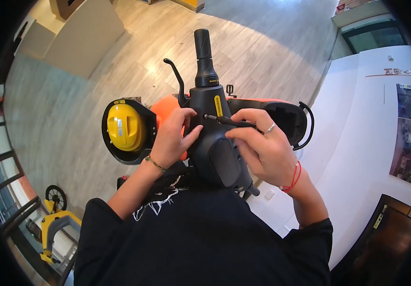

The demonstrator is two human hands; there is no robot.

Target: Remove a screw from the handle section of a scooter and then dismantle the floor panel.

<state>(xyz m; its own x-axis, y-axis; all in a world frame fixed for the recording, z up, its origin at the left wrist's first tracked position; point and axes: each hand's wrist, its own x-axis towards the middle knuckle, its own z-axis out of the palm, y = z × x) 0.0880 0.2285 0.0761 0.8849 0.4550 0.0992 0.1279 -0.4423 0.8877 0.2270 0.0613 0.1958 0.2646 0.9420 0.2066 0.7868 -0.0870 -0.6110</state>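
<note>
In front of me stands an orange and black scooter, its black handlebar cover (204, 131) under both hands. My right hand (263, 148) is closed in a pinch around a slim black rod (234, 122) with a shiny metal tip. That tip points at the cover, close to a small round spot; whether it touches cannot be told. My left hand (173, 136) rests against the cover's left side, index finger and thumb apart, its other fingers partly hidden. Beyond the hands are the black grip (202, 45), the brake lever (176, 76) and a yellow label (218, 106) on the cover.
A yellow helmet (124, 127) sits in a black housing left of the scooter's body. Rightward is a black seat section with a curved grab rail (309, 126). A yellow small bike (57, 226) stands lower left, a pale counter (81, 40) upper left, a white wall (344, 143) at right.
</note>
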